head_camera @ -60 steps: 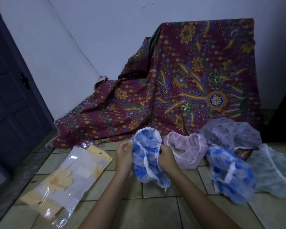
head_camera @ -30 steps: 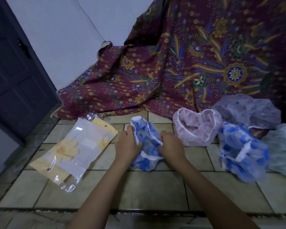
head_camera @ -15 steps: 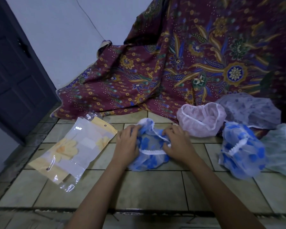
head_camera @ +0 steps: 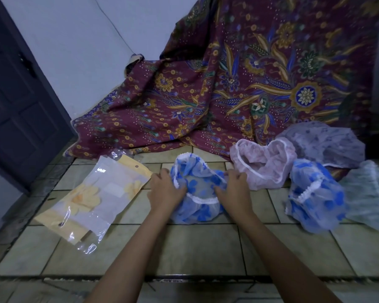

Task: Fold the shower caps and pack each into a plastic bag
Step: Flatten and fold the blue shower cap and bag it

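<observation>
Head view: left hand [head_camera: 165, 190] and right hand [head_camera: 232, 186] each grip the rim of the blue-flowered shower cap [head_camera: 197, 207], lying on the tiled floor [head_camera: 195, 248] beside the plastic bag [head_camera: 96, 197], whose print is illegible. Compared with half a second ago, the cap's opening is spread wider.

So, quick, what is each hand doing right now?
Left hand: fingers curled on the left rim of the blue-flowered shower cap.
Right hand: fingers curled on the right rim of the same cap.
</observation>
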Demonstrator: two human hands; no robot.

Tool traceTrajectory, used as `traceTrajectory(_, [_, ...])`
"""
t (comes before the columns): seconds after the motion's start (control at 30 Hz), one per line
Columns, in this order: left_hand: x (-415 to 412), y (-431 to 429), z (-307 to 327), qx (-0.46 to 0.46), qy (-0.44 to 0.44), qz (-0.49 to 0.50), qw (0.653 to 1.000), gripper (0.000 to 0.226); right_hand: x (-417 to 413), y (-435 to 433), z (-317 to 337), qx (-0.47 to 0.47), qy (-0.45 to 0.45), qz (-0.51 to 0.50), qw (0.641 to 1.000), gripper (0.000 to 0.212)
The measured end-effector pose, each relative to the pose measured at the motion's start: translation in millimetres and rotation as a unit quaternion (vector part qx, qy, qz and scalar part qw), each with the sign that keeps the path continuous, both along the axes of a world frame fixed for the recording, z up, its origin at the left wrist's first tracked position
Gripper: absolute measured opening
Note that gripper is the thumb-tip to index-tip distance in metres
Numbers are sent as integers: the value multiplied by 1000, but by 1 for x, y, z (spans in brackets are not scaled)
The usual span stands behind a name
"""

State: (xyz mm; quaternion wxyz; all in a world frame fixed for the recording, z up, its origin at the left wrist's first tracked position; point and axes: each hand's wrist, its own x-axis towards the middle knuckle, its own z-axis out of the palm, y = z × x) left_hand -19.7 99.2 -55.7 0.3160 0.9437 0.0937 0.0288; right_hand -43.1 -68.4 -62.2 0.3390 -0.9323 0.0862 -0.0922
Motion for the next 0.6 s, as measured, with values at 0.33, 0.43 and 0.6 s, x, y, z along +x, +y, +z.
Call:
traceTrajectory(0.33, [20, 22, 10, -639, 127, 107, 751, 23, 15, -12, 8, 716, 100, -91, 685, 20])
traceTrajectory(0.43, [13, 23, 18, -712, 123, 101, 684, 38, 17, -15, 10, 765, 81, -95, 632, 28])
traceTrajectory(0.6, [2, 22, 24, -737, 172, -1, 654, 60, 20, -17, 21, 782, 104, -62, 611, 30])
